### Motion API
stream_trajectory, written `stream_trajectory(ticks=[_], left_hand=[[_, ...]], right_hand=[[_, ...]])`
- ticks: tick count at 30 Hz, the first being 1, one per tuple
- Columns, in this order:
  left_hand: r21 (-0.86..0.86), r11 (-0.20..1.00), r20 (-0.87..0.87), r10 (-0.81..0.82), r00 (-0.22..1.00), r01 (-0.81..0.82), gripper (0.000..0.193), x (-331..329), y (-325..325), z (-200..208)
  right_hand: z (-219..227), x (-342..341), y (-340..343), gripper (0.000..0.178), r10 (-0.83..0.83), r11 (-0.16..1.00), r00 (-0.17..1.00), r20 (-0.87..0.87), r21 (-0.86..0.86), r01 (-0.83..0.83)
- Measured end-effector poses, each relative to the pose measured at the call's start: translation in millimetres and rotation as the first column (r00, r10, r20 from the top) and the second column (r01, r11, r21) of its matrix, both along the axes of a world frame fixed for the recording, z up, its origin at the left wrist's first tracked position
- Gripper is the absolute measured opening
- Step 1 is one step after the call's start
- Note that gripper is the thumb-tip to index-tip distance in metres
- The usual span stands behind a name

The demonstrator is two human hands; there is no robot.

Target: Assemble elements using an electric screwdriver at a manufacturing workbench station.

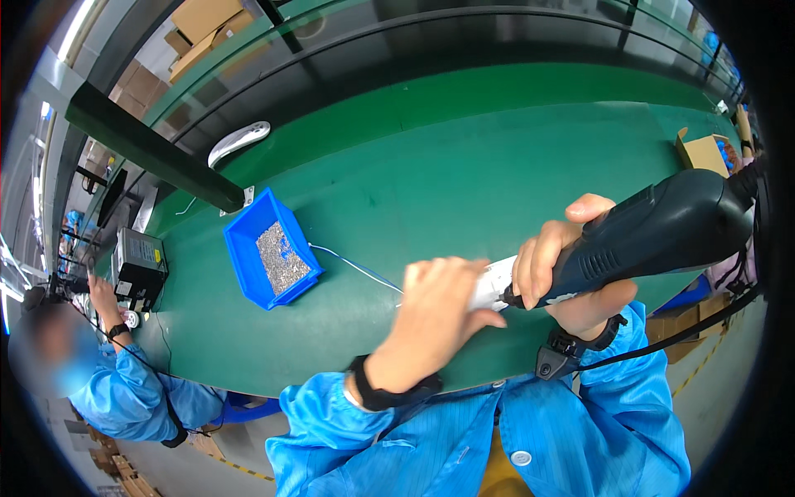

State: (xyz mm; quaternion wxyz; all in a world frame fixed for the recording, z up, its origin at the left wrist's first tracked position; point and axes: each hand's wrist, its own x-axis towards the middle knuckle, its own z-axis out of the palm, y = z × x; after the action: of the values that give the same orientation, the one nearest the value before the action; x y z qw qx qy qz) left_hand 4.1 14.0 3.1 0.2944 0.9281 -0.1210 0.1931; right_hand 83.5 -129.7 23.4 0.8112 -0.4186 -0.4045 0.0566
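My right hand (546,257) is closed round a dark, rounded power tool (662,228) that looks like an electric screwdriver, with vent slots in its side. The tool lies slantwise, its narrow front end pointing left toward my left hand. My left hand (435,311) grips a white plastic part (493,283), fingers over the top and thumb below. The tool's front end meets this part, but the exact contact is hidden. A thin white cable (356,265) runs from beside my left hand to a blue bin (240,257), which holds many small metal pieces, apparently screws (281,261).
A white curved device (238,142) rests near the green post (153,149). At the left, a co-worker (124,389) in blue sits by a black box-shaped device (139,265). An open cardboard box (702,154) stands far right on the green table (406,190).
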Motion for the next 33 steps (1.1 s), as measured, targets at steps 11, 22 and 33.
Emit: stream_trajectory(ticks=[11, 22, 33], left_hand=[[0.609, 0.657, -0.226, 0.680, 0.697, -0.444, 0.018, -28, 186, -11], [0.531, 0.615, 0.078, 0.649, 0.757, -0.582, 0.009, -32, 164, 5], [0.296, 0.902, 0.256, 0.243, 0.936, -0.315, 0.020, -19, 102, 18]], right_hand=[[2, -10, -4, 0.083, -0.042, 0.997, 0.976, -0.214, 0.056, 0.056], [-3, 4, -9, 0.078, -0.154, 0.981, 0.988, 0.006, -0.116, 0.153], [-13, 5, -11, 0.078, -0.158, 0.973, 0.987, -0.033, -0.178, 0.149]])
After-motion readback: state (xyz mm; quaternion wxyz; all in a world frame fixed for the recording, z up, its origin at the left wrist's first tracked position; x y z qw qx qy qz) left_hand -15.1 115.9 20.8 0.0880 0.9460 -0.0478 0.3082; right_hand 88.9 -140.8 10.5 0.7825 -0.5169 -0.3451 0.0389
